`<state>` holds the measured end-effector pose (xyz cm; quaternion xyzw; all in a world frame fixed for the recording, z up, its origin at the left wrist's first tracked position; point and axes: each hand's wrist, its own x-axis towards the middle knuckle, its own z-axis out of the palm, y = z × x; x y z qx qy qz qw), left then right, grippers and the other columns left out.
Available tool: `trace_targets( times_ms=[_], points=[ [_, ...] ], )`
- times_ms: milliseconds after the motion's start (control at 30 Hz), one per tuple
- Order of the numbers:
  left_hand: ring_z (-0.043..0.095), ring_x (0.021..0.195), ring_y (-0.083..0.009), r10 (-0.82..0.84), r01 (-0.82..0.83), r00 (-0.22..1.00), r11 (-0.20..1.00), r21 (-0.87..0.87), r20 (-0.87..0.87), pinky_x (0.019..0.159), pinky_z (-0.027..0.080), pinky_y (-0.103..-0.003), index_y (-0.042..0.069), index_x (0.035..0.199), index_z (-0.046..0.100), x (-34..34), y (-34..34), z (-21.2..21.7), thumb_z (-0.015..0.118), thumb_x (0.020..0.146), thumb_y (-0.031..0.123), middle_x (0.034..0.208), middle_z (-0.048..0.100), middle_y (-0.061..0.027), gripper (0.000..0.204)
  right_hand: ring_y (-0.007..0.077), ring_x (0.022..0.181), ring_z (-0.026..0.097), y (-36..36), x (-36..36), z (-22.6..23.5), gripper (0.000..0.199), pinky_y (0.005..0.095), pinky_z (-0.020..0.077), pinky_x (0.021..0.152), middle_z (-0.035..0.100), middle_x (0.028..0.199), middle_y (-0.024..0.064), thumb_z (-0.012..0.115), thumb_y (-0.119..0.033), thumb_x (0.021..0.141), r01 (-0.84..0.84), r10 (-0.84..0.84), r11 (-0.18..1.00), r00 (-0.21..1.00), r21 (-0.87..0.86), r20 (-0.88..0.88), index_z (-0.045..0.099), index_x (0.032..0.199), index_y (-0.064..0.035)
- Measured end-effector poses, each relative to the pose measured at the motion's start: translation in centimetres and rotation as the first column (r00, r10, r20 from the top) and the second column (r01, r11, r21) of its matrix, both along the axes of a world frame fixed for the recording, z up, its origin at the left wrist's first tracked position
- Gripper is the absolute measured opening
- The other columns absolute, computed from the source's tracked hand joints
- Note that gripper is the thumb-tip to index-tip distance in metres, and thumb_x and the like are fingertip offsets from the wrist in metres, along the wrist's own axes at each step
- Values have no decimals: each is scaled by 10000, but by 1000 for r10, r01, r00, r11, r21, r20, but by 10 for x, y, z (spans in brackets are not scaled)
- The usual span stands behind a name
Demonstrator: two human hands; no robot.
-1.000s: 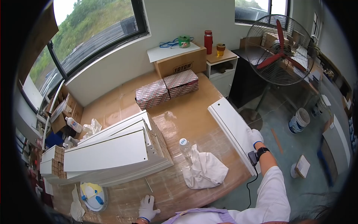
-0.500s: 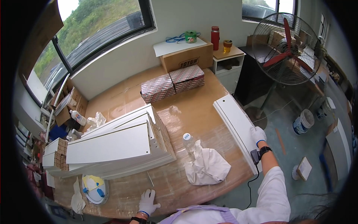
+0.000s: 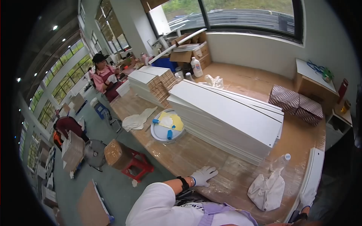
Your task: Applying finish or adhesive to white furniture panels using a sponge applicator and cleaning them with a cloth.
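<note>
Left hand flat, fingers spread, on table — right hand grips one white panel.

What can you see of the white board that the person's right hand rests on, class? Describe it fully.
The white board is a long, narrow panel, smooth and painted-looking, with a raised rim along its edge. It lies flat on the right end of the plastic-wrapped table, running toward the person. The gloved right hand rests on its near end. A crumpled white cloth lies just beside it.
</note>
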<state>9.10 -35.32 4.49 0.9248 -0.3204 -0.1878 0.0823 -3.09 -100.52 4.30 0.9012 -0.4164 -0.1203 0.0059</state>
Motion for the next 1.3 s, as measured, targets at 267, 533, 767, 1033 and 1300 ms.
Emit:
trace_targets(
  times_ms=[267, 533, 767, 1033, 1300],
  points=[
    [396, 1296, -392, 56, -56, 998, 994, -94, 5, 1095, 382, -454, 95, 1437, 393, -6, 10, -13, 759, 676, 286, 1452, 375, -160, 866, 336, 1175, 423, 28, -10, -48, 743, 425, 406, 970, 441, 1295, 188, 620, -514, 868, -135, 132, 984, 991, -120, -27, 433, 1396, -26],
    [380, 1374, -356, 131, -176, 972, 957, -230, -198, 1098, 387, -441, 143, 1418, 478, -39, 42, 5, 663, 830, 319, 1492, 412, -126, 641, 245, 890, 542, 40, -22, -41, 534, 362, 469, 786, 597, 988, 112, 583, -441, 955, -272, 228, 899, 960, -344, -166, 562, 1242, 9],
    [557, 1249, -307, 441, -631, 584, 775, -40, -682, 1060, 428, -365, 183, 1362, 594, -183, 162, 17, 548, 932, 529, 1376, 581, -113, 553, 221, 818, 641, 173, 23, 102, 398, 333, 506, 755, 708, 884, 114, 535, -373, 999, -403, 522, 630, 853, 663, 22, 716, 1029, -20],
    [500, 1326, -280, 649, -733, -112, 457, 503, -752, 1115, 365, -338, 218, 1375, 590, -413, 207, -2, 515, 869, 680, 1429, 556, -70, 689, 257, 868, 616, 167, 34, 35, 379, 397, 499, 815, 690, 947, 111, 566, -392, 977, -244, 759, 576, 516, 780, -398, 688, 1094, -53],
    [551, 1260, -331, 650, -621, -330, 396, 676, -684, 1077, 402, -371, 210, 1373, 585, -630, 164, -39, 450, 900, 679, 1380, 594, -99, 680, 286, 928, 602, 203, 72, -18, 405, 416, 484, 855, 672, 1011, 126, 576, -409, 959, -207, 828, 555, 47, 806, -559, 659, 1150, -62]
  ],
)
